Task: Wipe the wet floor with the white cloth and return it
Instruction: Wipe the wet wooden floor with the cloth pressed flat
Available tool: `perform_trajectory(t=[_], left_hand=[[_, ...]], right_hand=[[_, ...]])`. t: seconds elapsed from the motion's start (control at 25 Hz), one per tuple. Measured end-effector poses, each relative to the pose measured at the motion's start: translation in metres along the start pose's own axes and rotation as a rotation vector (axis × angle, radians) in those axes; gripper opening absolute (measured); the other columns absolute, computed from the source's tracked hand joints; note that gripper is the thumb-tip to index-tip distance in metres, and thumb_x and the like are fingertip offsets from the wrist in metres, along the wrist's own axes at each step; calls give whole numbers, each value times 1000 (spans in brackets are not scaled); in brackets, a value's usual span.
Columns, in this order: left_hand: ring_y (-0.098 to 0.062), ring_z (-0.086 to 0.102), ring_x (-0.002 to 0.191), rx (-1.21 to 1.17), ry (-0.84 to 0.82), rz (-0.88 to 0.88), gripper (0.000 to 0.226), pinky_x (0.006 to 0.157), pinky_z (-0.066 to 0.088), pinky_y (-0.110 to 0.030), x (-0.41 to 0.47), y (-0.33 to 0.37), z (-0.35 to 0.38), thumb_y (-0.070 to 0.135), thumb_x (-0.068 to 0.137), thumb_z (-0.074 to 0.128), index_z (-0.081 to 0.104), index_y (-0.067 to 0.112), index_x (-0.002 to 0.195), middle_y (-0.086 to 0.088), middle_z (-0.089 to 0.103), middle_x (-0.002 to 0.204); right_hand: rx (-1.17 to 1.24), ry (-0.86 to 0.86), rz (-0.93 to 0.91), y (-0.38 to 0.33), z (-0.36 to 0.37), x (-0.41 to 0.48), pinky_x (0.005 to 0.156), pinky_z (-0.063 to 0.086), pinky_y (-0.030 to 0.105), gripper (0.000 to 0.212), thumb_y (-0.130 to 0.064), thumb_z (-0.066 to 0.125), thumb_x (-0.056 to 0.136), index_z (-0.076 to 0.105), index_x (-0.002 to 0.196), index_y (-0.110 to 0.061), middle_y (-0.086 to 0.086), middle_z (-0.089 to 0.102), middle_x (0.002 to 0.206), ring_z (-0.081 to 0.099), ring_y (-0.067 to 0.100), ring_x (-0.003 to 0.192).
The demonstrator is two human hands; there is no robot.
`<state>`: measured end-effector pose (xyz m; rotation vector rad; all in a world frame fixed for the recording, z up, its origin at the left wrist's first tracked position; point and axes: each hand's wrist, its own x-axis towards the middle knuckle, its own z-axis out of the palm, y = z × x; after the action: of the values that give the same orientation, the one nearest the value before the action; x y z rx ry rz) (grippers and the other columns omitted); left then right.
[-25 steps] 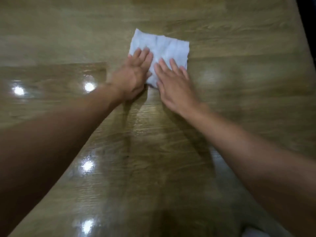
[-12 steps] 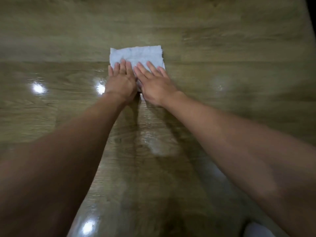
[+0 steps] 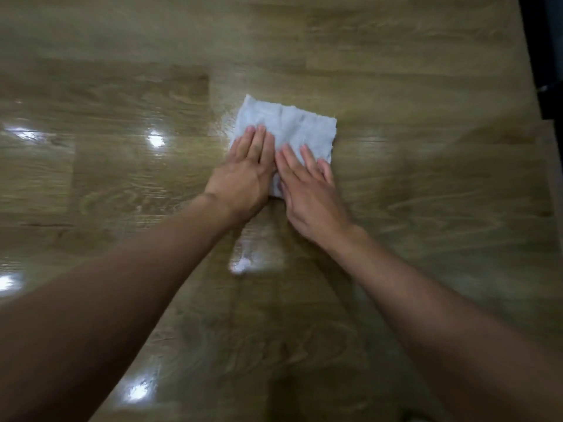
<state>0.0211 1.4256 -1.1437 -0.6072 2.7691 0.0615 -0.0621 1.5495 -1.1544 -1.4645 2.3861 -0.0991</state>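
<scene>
As the left hand [image 3: 243, 175] and right hand [image 3: 310, 190] press flat, fingers straight, side by side on the near half of the white cloth [image 3: 292, 126], the cloth lies further right of a glare spot [image 3: 156, 139] than half a second ago: the wiping stroke sweeps back across the wet floor [image 3: 426, 208]. Open floor surrounds it; a dark edge [image 3: 545, 56] stands far right, well apart

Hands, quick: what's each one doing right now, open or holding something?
Left hand: open, straight fingers pressing the white cloth.
Right hand: open, straight fingers pressing the same cloth.
</scene>
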Motion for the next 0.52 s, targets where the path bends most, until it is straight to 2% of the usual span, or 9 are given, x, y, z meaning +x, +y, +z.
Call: perform_trajectory(t=[0.12, 0.2, 0.28, 0.36, 0.44, 0.52], left_hand=[[-36, -8, 147, -23, -12, -85, 59, 121, 1, -43, 39, -28, -5, 26, 103, 17, -2, -3, 151, -21, -7, 159], [-36, -5, 147, -63, -28, -108, 59, 121, 4, -44, 47, -29, -9, 26, 103, 18, -1, -2, 151, -21, -4, 159], [-36, -2, 148, -74, -9, -90, 57, 121, 6, -45, 33, -15, -6, 25, 103, 17, 0, 0, 151, -20, 0, 160], [-37, -3, 147, -62, 25, 10, 58, 121, 5, -44, 3, 23, 4, 25, 101, 15, -2, 1, 151, -20, -2, 159], [-39, -9, 146, -26, 43, 150, 60, 121, -2, -46, -34, 72, 18, 24, 97, 9, -6, 2, 151, -21, -9, 159], [-40, -14, 145, 19, 47, 228, 63, 120, -8, -46, -46, 95, 24, 24, 93, 2, -11, 1, 150, -23, -14, 157]], right_hand=[[-25, 30, -43, 6, -6, 63, 119, 5, 40, 53, -29, 26, 103, 13, 154, -23, -9, 9, 162, 1, 18, 150], [-26, 55, -64, 9, -9, 73, 119, 6, 39, 52, -28, 26, 104, 15, 154, -22, -8, 11, 162, 3, 17, 150], [15, 80, -74, 16, -5, 43, 119, 8, 38, 51, -28, 28, 104, 18, 154, -20, -7, 16, 161, 7, 17, 149], [-13, 92, -39, 29, 2, -23, 119, 12, 38, 51, -28, 29, 104, 22, 153, -18, -5, 21, 160, 12, 17, 149], [-71, 97, 15, 41, 15, -93, 118, 20, 42, 51, -28, 27, 103, 26, 152, -14, -2, 25, 159, 16, 20, 148], [-91, 102, 60, 54, 23, -122, 116, 25, 44, 52, -29, 24, 102, 27, 151, -13, 0, 26, 158, 19, 21, 147]])
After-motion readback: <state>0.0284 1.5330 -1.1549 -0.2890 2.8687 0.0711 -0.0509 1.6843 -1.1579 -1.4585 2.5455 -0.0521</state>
